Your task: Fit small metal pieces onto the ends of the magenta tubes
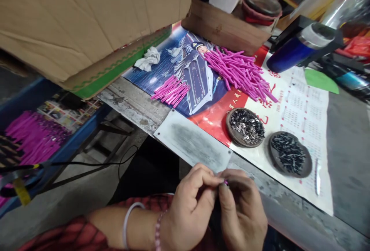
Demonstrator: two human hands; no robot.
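Note:
My left hand point(189, 206) and my right hand point(244, 208) meet at the table's front edge, fingertips pinched together. Between them shows a tiny bit of a pink piece point(226, 182); the rest of it is hidden by the fingers. Just beyond lies a grey metal plate point(193, 143) with a dark, worn middle. To the right stand a round dish of small metal rings and dark bits point(245, 127) and a dish of dark screw-like pieces point(289, 154). Farther back are a large heap of pink sticks point(239, 71) and a smaller bundle of pink sticks point(170, 91).
A big cardboard box point(95, 19) overhangs the table at the left. Crumpled paper point(148, 59) lies by it. A blue tumbler point(295, 50) leans at the back right, on a calendar poster point(308, 127). Lower left, a blue tray point(83, 125) holds more pink sticks.

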